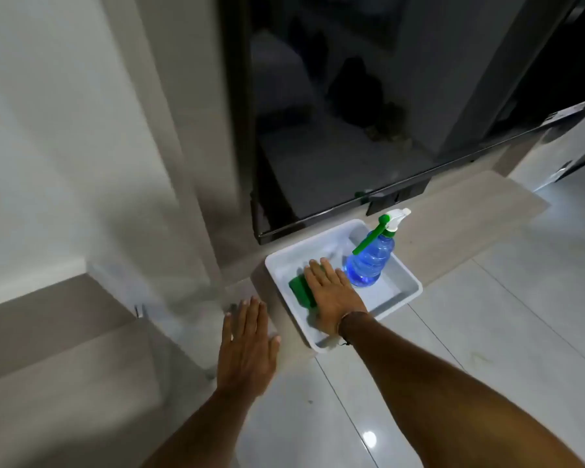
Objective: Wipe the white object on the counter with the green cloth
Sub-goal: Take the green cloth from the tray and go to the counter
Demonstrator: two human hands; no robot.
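Beige wooden surface (453,211) low along the wall, under a dark glossy screen (335,130). Left hand (247,346) flat and spread, fingers apart, palm down over the surface's near left corner, gripping nothing; contact with the surface unclear. Just to its right, white tray (409,282) resting on the surface, tilted diagonally in view. Green cloth (301,290) inside the tray, toward its left side, lying on the tray floor. Right hand (331,295) laid flat on top of the cloth, fingers extended and close together, pressing rather than clenched. Thin band at the right wrist. Farther right in the same tray, blue spray bottle (370,261) standing upright, green trigger, white nozzle. Pale glossy floor tiles (487,332) beyond on the right.
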